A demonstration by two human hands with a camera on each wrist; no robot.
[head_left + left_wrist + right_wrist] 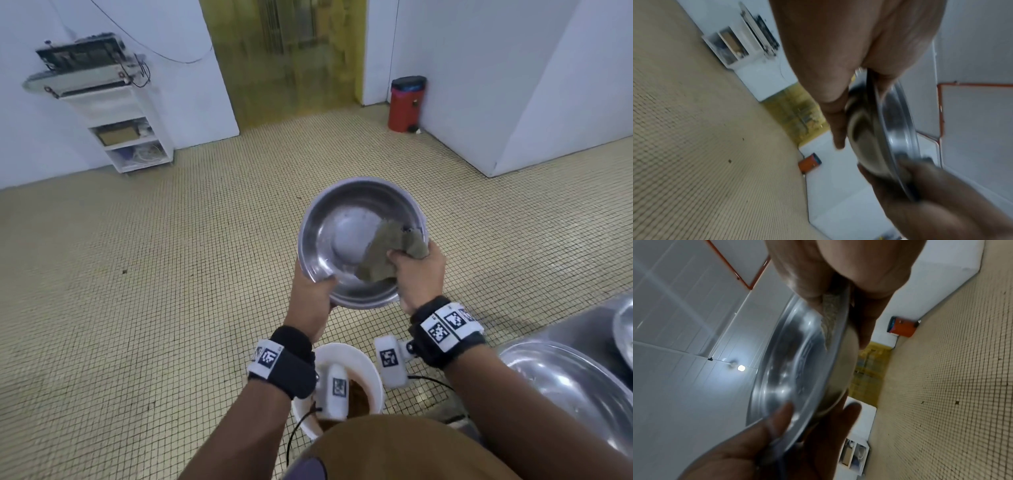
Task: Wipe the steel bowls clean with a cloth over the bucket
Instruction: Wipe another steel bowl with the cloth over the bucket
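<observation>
Steel round bowl (339, 236) in left hand (311, 291), nubbly cloth (387, 253) inside.

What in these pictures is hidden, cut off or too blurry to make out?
- Bucket, head view: its contents are mostly covered by the left wrist camera and arm.
- Steel bowl, head view: the wall under the cloth is covered, so its cleanliness is unknown.
- Left hand, head view: the fingers are behind the bowl.
- Other bowls, head view: cut off by the right edge.
- Wrist views: motion blur smears the bowl's surface.
</observation>
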